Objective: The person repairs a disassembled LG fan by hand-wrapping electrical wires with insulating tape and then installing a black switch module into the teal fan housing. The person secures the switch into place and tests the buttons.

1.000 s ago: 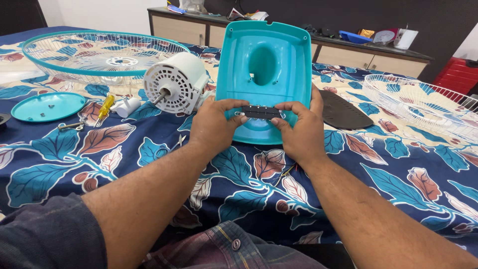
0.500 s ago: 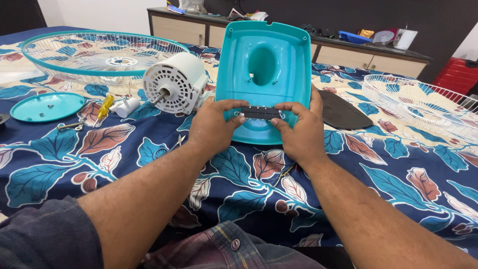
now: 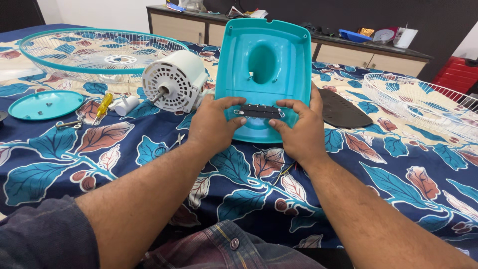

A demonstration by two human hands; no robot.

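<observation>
- Head view: the teal fan base shell point(image 3: 262, 74) is standing tilted on the leaf-print bedspread point(image 3: 64, 164), its hollow inside facing the person, near the bedspread's front edge at the middle.
- The left hand point(image 3: 215, 124) is gripping the shell's lower left side, its fingers curling over a dark switch strip point(image 3: 259, 111) and pressing on the strip's left end.
- The right hand point(image 3: 298, 132) is gripping the lower right side, its fingers closing on the strip's right end and its thumb lying behind the shell's edge.
- A white motor point(image 3: 175, 87) is lying just left of the shell, its shaft pointing forward.
- A yellow-handled screwdriver point(image 3: 101, 107) and a teal round cover point(image 3: 45, 104) are lying toward the left edge.
- A teal-rimmed wire guard point(image 3: 97, 52) is resting at the far left corner, and a white wire guard point(image 3: 423, 104) at the right edge.
</observation>
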